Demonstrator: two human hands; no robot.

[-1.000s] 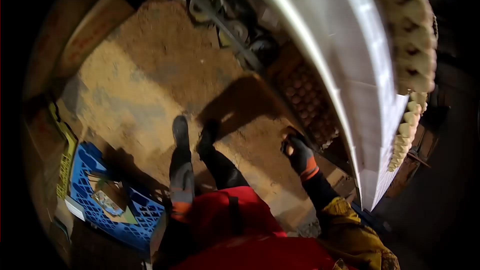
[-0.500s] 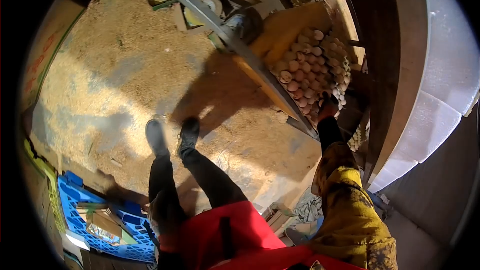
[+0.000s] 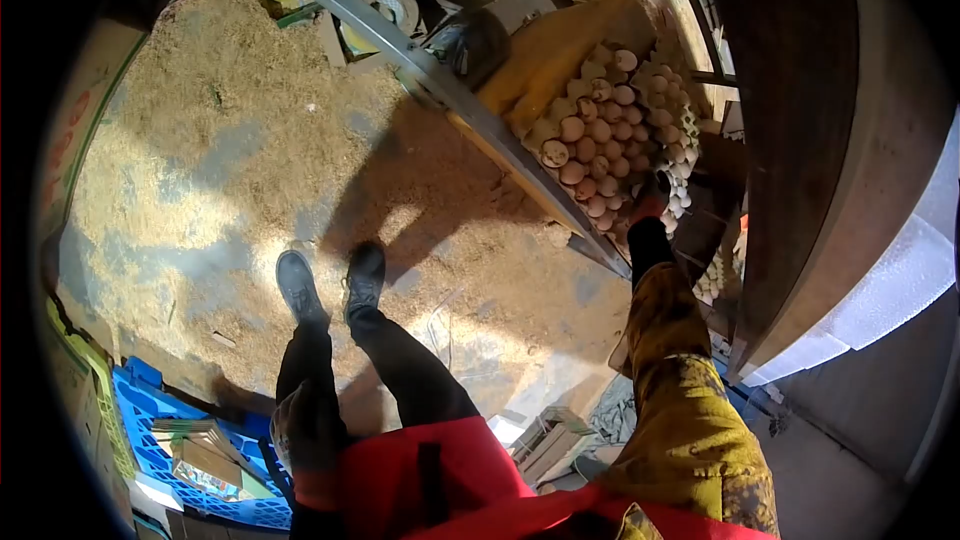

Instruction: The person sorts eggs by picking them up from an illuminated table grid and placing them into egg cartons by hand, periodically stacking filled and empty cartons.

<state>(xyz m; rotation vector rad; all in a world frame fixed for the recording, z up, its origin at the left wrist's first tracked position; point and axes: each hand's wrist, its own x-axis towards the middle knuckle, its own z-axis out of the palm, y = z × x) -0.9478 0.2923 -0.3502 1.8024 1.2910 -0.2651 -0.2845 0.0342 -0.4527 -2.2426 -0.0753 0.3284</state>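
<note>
My right hand (image 3: 648, 208), beyond a dark cuff and a yellow-brown sleeve, reaches to the near right edge of a tray of eggs (image 3: 598, 140). It touches or nearly touches the eggs there. Dark, shadowed fingers leave it unclear whether it grips an egg or the tray. The eggs are brown to pinkish, and several carry dark smudges. Right beside them, more eggs sit in a tilted grey pulp egg tray (image 3: 668, 105). My left hand (image 3: 308, 430), seemingly in a grey glove, hangs low by my left leg; its fingers cannot be made out.
A metal rail (image 3: 365, 20) crosses diagonally between the egg trays and the straw-littered floor (image 3: 200, 150). Tape rolls (image 3: 390, 8) and boxes lie beyond it. A blue plastic crate (image 3: 150, 440) with cardboard stands at lower left. A dark wooden post (image 3: 795, 140) rises at right.
The view has shifted, so the eggs and rail sit slightly further left. My right hand stays at the tray's near right edge, with its fingers less visible now.
</note>
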